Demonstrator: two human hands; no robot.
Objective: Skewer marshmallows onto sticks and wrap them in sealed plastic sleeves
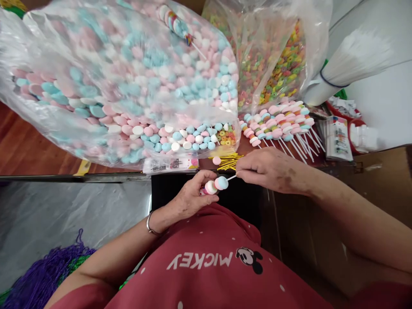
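Note:
Just in front of the table edge, my left hand (196,193) is closed around a candy skewer (221,183) of pastel marshmallows, pink, white and blue. My fingers cover much of its lower end. A white stick comes out past the blue marshmallow, and my right hand (264,167) pinches its end. Yellow twist ties (228,162) lie beside the right fingertips, with one loose pink marshmallow (216,160) on them. To the left of these is a stack of printed clear wrappers (170,165).
A big plastic bag (96,64) of pastel marshmallows covers the table's left. Behind stands a bag of gummy rings (273,64). Finished-looking skewers (280,122) lie piled at right, below a bundle of white sticks (350,60). Purple strands (48,274) lie on the floor.

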